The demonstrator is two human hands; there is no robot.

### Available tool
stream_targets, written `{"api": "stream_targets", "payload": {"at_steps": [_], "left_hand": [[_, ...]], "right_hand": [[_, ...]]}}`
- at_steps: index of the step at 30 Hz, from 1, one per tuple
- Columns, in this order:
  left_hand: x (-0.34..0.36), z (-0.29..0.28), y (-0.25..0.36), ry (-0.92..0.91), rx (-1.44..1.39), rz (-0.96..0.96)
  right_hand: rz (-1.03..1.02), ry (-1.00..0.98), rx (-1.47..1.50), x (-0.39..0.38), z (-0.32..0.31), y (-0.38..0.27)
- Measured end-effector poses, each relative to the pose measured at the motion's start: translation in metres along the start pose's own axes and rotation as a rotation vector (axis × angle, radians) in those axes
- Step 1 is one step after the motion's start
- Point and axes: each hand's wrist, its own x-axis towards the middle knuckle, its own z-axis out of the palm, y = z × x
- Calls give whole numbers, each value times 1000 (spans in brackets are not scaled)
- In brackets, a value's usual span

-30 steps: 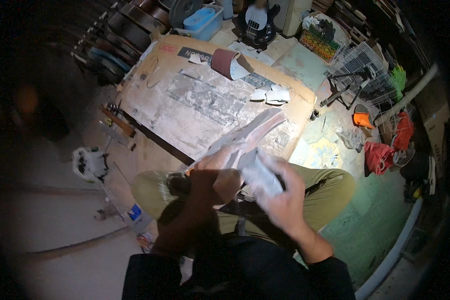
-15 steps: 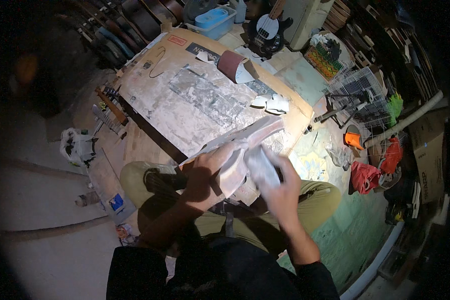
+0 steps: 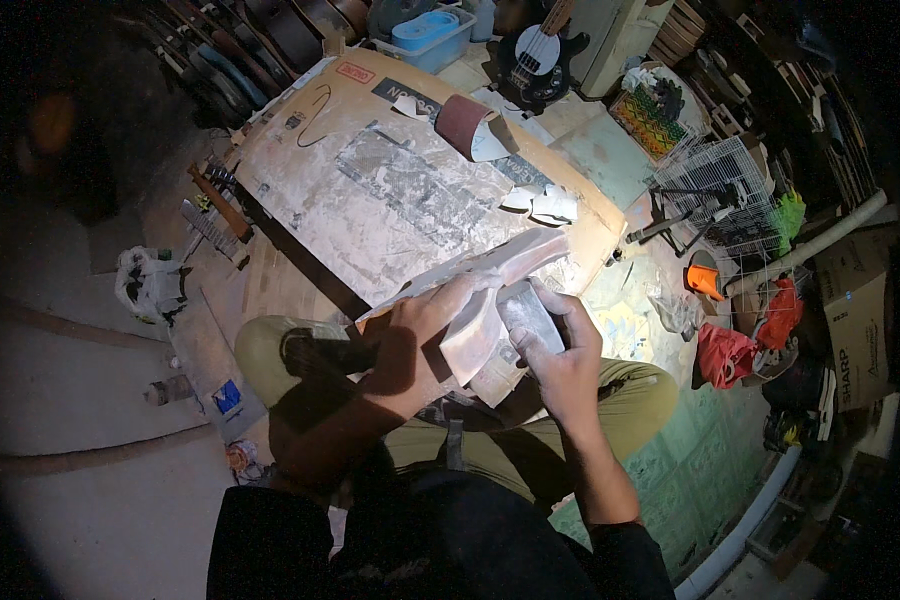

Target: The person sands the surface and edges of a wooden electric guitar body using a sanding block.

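Observation:
My left hand (image 3: 415, 330) grips a curved, dust-covered pale workpiece (image 3: 470, 340) with pinkish edges, its long arm reaching up and right over the cardboard sheet (image 3: 595, 185). My right hand (image 3: 570, 365) has its fingers and thumb closed around a grey block (image 3: 532, 314), held against or just beside the right face of the workpiece. Both are above my crossed legs. Ahead on the dusty cardboard lie a curled reddish-brown abrasive sheet (image 3: 460, 122) and torn white paper (image 3: 552, 205).
Wooden-handled tools (image 3: 225, 210) and a white plastic bag (image 3: 145, 285) lie left. Behind are guitars (image 3: 532, 60) and a blue tub (image 3: 415, 45). At right are a wire rack (image 3: 720, 170), orange object (image 3: 703, 280), red bags (image 3: 725, 355), pale pipes (image 3: 810, 240) and cardboard boxes (image 3: 850, 320).
My right hand and the block were blurred with movement earlier and now show sharply. The whole view has shifted, with my legs and hands appearing further left than a second ago.

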Motion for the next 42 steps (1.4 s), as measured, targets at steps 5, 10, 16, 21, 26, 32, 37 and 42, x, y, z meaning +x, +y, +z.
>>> {"api": "stream_targets", "payload": {"at_steps": [5,10,16,21,26,32,37,42], "left_hand": [[-5,0,-7,-29,-138,-62],[-9,3,-17,48,85,102],[-5,4,-6,1,-29,36],[-8,3,-1,47,-28,140],[-2,1,-3,12,-34,133],[-8,4,5,27,13,145],[-13,9,6,48,73,94],[-15,10,-4,58,77,122]], "right_hand": [[-641,-119,-346,-32,3,-24],[-247,-40,-135,-25,4,-12],[-65,49,-56,-14,3,3],[-675,-172,-307,-51,1,-25],[-439,-102,-55,-43,3,-24],[-296,36,-261,-33,2,-19],[-708,-3,-241,-42,1,-1],[-397,-12,-212,-32,2,-5]]}}
